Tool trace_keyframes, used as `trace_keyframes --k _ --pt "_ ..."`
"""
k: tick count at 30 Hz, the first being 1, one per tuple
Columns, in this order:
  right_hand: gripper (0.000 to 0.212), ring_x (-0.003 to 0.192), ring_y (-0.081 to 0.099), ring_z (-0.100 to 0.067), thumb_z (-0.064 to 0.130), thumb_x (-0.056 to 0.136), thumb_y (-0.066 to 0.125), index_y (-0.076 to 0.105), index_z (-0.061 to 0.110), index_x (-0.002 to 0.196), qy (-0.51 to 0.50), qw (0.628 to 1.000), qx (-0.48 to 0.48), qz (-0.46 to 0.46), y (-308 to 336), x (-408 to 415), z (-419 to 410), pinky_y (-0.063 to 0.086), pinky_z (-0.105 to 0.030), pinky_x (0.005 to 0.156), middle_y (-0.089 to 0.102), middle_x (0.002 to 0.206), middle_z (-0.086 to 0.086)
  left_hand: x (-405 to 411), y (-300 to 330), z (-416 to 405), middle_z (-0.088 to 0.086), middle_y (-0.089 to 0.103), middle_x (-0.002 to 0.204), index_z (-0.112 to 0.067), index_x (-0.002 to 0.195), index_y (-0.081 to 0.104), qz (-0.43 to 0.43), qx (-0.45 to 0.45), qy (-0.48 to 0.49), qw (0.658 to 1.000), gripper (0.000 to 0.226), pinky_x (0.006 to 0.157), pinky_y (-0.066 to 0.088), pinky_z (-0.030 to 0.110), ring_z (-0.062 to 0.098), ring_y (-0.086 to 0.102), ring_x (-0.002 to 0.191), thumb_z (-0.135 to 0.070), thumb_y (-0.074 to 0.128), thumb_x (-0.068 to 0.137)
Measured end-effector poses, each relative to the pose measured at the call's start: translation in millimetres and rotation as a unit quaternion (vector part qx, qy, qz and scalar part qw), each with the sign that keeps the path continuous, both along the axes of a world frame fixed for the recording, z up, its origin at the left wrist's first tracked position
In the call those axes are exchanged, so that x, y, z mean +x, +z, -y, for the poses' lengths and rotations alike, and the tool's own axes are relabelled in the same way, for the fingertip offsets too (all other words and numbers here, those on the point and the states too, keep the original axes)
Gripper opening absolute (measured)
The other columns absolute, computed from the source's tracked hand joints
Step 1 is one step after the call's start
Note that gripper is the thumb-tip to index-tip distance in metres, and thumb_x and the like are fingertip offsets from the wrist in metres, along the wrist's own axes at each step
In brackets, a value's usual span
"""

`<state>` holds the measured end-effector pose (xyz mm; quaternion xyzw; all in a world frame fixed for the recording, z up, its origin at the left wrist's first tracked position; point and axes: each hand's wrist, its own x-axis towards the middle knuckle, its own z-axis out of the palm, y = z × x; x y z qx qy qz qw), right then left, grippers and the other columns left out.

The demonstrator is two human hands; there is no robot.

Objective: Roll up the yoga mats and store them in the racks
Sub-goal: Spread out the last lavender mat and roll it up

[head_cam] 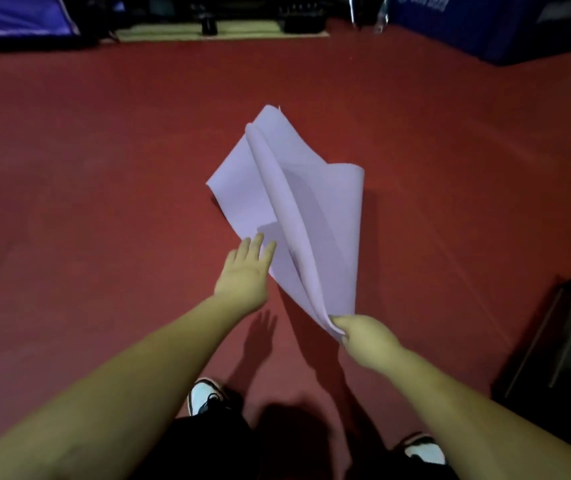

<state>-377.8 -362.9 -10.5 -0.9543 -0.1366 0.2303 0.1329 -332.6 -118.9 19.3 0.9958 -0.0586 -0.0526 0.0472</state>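
A light purple yoga mat (287, 199) hangs crumpled and folded above the red floor, unrolled and twisted along a central crease. My right hand (367, 339) grips its near corner and holds it up. Stretched forward with straight fingers, my left hand (247, 268) has its fingertips at the mat's left edge; whether they touch it I cannot tell. No rack shows clearly.
Red floor (104, 168) spreads all around. Blue padded mats (17, 15) lie at the far left and a blue block (506, 26) at the far right. A dark metal frame (561, 341) stands at the right edge. My shoes (204, 396) are below.
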Motion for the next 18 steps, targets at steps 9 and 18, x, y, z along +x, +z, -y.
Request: trace_keyframes --k 9,18 --pt "0.048 0.107 0.057 -0.032 0.021 0.071 0.038 0.063 0.022 0.112 0.149 0.989 0.014 0.005 62 -35 39 0.047 -0.038 0.083 0.064 0.114 -0.008 43 97 52 0.009 0.004 0.166 -0.017 0.159 0.007 0.150 0.291 -0.263 0.908 0.077 0.122 0.001 0.048 0.032 0.003 0.153 -0.003 0.032 0.087" --pt "0.034 0.108 0.058 -0.032 0.013 0.081 0.045 0.062 0.021 0.109 0.099 0.995 0.021 0.018 57 -24 67 0.044 -0.035 0.080 0.065 0.118 -0.007 81 130 14 -0.006 0.065 0.113 -0.029 0.117 0.064 0.082 0.373 -0.169 0.909 0.028 0.123 0.006 0.044 0.022 0.050 0.122 -0.018 0.050 0.095"
